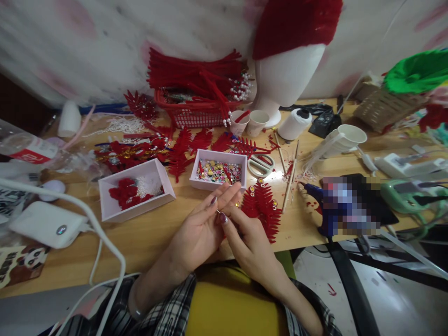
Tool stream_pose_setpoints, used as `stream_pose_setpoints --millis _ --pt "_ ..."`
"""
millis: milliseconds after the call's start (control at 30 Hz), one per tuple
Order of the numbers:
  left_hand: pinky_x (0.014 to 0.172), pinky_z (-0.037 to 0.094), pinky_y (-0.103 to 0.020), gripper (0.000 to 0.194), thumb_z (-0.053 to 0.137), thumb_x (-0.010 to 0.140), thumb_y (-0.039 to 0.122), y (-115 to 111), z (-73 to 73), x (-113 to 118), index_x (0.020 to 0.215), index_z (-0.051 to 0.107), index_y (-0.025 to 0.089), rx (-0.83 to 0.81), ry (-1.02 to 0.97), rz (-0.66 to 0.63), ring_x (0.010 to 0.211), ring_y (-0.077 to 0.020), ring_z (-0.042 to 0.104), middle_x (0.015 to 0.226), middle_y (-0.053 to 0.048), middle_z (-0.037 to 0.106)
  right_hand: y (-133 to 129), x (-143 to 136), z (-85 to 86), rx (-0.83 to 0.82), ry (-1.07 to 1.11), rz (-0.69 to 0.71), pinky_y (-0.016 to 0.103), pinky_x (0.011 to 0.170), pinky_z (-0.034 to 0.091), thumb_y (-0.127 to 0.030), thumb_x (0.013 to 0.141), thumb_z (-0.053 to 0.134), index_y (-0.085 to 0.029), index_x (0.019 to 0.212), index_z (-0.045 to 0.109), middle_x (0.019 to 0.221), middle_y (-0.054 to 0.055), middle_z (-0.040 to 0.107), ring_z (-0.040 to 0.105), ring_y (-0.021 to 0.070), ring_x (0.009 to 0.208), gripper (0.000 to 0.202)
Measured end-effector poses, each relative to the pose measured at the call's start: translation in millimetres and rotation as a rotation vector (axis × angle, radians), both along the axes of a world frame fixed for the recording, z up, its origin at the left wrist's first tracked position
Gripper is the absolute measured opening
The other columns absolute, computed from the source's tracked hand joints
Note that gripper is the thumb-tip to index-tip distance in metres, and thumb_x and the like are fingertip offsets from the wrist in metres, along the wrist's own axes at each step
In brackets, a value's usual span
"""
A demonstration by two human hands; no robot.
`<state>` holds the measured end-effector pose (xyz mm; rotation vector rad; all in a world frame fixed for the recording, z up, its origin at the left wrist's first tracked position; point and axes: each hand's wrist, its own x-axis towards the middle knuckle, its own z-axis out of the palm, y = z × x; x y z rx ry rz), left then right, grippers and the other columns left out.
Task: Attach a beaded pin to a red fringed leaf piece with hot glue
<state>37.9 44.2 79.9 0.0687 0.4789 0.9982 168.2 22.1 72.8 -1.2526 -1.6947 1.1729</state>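
My left hand [199,233] is turned palm up above the table's front edge, its thumb and fingers closing near a tiny thin, pale wire-like piece [218,212]. From the other side, my right hand [254,238] pinches at the same piece with thumb and forefinger. The fingers hide most of it, so its kind is unclear. Just beyond my right hand lies a red fuzzy leaf spray [261,210] with gold and white gems on it. A white box of colourful gems [219,156] stands behind my fingertips.
Left is a white box [136,217] of red pieces and beads. Scissors [261,165], wooden sticks [290,184] and a blue glue gun [327,217] lie right. Behind stand a red basket [196,114], paper cups [258,122] and a foam head [285,77]. A white cable [119,256] arcs at left.
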Motion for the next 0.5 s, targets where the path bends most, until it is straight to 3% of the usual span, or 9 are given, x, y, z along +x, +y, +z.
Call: stream_pose_setpoints --millis 500 --pt "0.12 0.029 -0.036 0.035 0.037 0.099 0.007 -1.3 1.3 3.1 0.121 0.062 0.018 0.074 0.063 -0.017 0.133 -0.0179 0.051 0.144 -0.002 0.057 -0.2 -0.1 -2.6 -0.061 -0.003 -0.035 0.021 0.057 0.036 -0.029 0.099 0.042 -0.02 0.088 0.056 0.068 -0.004 0.055 0.048 0.0087 0.058 0.021"
